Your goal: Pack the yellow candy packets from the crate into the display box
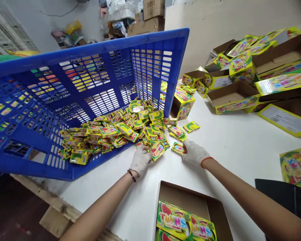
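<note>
My left hand (140,158), in a white knit glove, is closed on the edge of a small yellow-green candy box (157,150) at the front of the pile. My gloved right hand (195,153) grips the right end of another small candy box (177,148), close to the white tabletop. A heap of the same boxes (107,130) spills from a blue perforated crate (163,40) lying on its side. Nearest me, an open display carton (185,192) holds several boxes printed "TWINS" (173,219), lying flat.
A few loose boxes (191,126) lie right of the heap, beside a printed carton (184,103). Open display cartons (237,97) are piled at the right. A black object (278,194) stands at the right edge. Cardboard boxes (153,10) are stacked behind the crate.
</note>
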Available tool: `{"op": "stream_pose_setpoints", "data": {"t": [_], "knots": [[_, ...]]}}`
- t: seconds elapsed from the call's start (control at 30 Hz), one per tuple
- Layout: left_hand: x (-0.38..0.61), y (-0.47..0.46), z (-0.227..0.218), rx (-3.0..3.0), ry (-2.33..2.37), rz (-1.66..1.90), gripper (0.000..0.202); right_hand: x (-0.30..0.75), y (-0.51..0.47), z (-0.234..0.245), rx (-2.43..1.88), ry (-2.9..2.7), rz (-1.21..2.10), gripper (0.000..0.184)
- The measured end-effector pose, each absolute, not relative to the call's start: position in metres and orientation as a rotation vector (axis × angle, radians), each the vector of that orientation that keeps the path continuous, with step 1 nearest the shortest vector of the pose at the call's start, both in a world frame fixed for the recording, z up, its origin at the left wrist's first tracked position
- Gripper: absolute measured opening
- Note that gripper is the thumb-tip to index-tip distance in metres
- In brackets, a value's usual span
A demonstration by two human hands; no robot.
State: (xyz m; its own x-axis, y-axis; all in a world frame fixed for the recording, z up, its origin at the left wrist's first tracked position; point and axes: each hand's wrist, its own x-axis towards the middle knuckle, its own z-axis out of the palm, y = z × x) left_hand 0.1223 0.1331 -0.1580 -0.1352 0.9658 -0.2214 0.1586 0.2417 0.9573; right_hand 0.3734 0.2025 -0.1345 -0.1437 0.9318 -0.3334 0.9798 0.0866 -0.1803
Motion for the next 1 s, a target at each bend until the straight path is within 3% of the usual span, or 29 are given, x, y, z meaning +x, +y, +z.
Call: {"op": "stream_pose_setpoints", "data": {"t": [0.1, 0.33, 0.4, 0.5, 0.57, 0.6, 0.67, 0.83, 0.93, 1.0], "knots": [[0.129, 0.133, -0.175, 1.138, 1.562, 1.03, 0.027, 0.372, 0.195, -0.135, 2.01, 2.083, -0.834, 0.043], [0.153, 0.139, -0.182, 1.476, 1.479, 0.9, 0.035, 0.33, 0.162, -0.134, 2.019, 1.817, -1.566, 0.037], [0.158, 0.141, -0.18, 1.613, 1.481, 0.856, 0.032, 0.325, 0.162, -0.131, 2.057, 1.907, -1.42, 0.045], [0.161, 0.142, -0.174, 1.834, 1.478, 0.768, 0.027, 0.331, 0.171, -0.129, 1.894, 2.478, -0.68, 0.066], [0.159, 0.143, -0.166, 1.968, 1.458, 0.699, 0.021, 0.337, 0.176, -0.131, 1.497, 2.764, -0.229, 0.055], [0.158, 0.145, -0.16, 2.033, 1.471, 0.666, 0.017, 0.338, 0.177, -0.134, 1.324, 2.796, -0.167, 0.045], [0.152, 0.154, -0.144, 2.143, 1.557, 0.618, 0.009, 0.339, 0.177, -0.141, 1.176, 2.749, -0.216, 0.029], [0.137, 0.202, -0.109, 2.301, 1.892, 0.433, 0.018, 0.336, 0.168, -0.151, 1.318, 2.696, -0.435, 0.026], [0.132, 0.226, -0.105, 2.329, 1.911, 0.321, 0.014, 0.34, 0.165, -0.148, 1.503, 2.617, -0.741, 0.016], [0.127, 0.234, -0.104, 2.344, 1.891, 0.31, 0.016, 0.346, 0.163, -0.145, 1.644, 2.512, -1.011, 0.019]]}}
